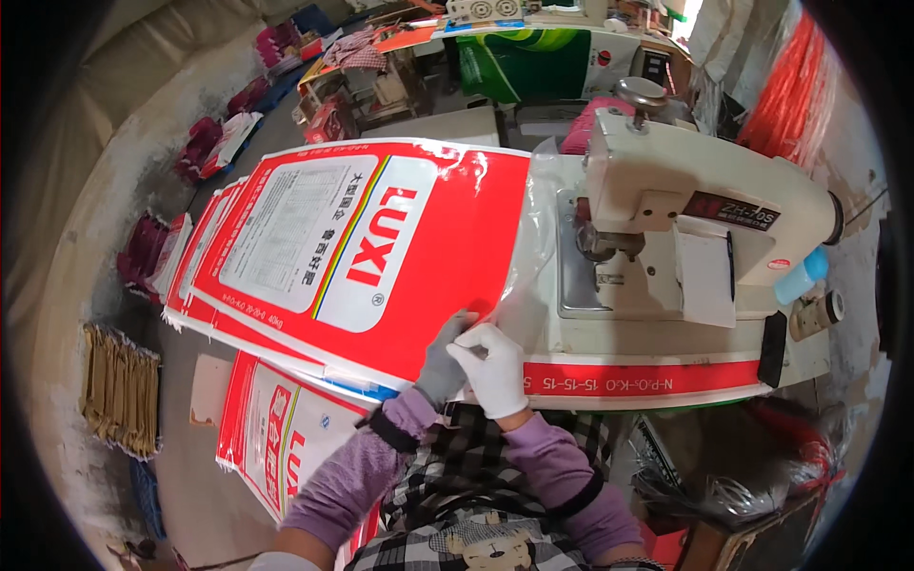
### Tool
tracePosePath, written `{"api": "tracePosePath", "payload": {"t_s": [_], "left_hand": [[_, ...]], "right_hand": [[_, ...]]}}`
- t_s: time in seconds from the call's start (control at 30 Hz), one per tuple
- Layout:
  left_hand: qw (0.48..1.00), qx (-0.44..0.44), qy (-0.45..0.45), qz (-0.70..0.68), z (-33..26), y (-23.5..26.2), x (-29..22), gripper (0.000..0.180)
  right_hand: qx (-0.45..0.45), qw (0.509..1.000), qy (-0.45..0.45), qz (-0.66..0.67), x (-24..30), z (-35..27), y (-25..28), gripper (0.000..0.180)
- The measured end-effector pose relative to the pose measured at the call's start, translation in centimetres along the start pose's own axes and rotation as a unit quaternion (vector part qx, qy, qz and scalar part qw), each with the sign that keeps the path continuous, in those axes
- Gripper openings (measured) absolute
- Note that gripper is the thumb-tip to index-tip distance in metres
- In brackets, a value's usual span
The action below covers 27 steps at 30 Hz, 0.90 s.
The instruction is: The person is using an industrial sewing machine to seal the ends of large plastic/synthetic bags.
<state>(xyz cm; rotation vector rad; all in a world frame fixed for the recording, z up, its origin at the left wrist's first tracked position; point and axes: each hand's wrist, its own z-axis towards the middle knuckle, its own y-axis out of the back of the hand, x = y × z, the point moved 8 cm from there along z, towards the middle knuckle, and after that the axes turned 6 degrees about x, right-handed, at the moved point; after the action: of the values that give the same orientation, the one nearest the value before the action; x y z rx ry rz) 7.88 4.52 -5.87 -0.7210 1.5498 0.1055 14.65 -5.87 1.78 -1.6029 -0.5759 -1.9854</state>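
A red and white printed plastic sack [466, 219] lies flat on top of a stack of similar sacks, reaching across to the sewing machine. From its right end sticks out a clear plastic liner [526, 269], creased and loose. My left hand [442, 364], in a grey glove, is closed on the near right corner of the sack. Right beside it, my right hand [495, 369], in a white glove, pinches at the liner's near edge; its fingertips are partly hidden. The pale sewing machine [619, 162] stands just to the right, its needle area apart from the sack.
A red printed strip [647, 379] runs along the machine table's front edge. More printed sacks [276, 433] lie lower left. Folded brown bundles [122, 390] stand by the left wall. Red stranded material [785, 90] hangs at the far right. A green sheet [524, 65] covers a table at the back.
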Motion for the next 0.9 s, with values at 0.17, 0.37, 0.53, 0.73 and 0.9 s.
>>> {"api": "tracePosePath", "payload": {"t_s": [0.17, 0.37, 0.53, 0.73, 0.9], "left_hand": [[0.737, 0.090, 0.137, 0.656, 0.2, -0.2, -5.0, 0.015], [0.966, 0.093, 0.159, 0.183, -0.7, 1.9, -4.6, 0.024], [0.882, 0.091, 0.176, 0.429, -4.1, 0.9, -8.5, 0.017], [0.605, 0.014, -0.096, 0.790, -15.5, -0.6, -16.8, 0.008], [0.559, -0.055, -0.094, 0.822, -26.0, 2.7, -20.2, 0.045]], "right_hand": [[0.129, 0.992, -0.010, -0.013, -2.1, -1.3, -0.1, 0.010], [0.195, 0.958, 0.177, -0.115, 3.6, -2.7, -2.3, 0.020], [0.398, 0.906, 0.013, 0.146, 1.1, -2.7, -3.6, 0.027], [0.553, 0.701, 0.182, -0.411, 0.2, -6.5, -15.7, 0.027], [-0.015, 0.936, 0.105, -0.335, -5.2, 7.2, 3.9, 0.017]]}}
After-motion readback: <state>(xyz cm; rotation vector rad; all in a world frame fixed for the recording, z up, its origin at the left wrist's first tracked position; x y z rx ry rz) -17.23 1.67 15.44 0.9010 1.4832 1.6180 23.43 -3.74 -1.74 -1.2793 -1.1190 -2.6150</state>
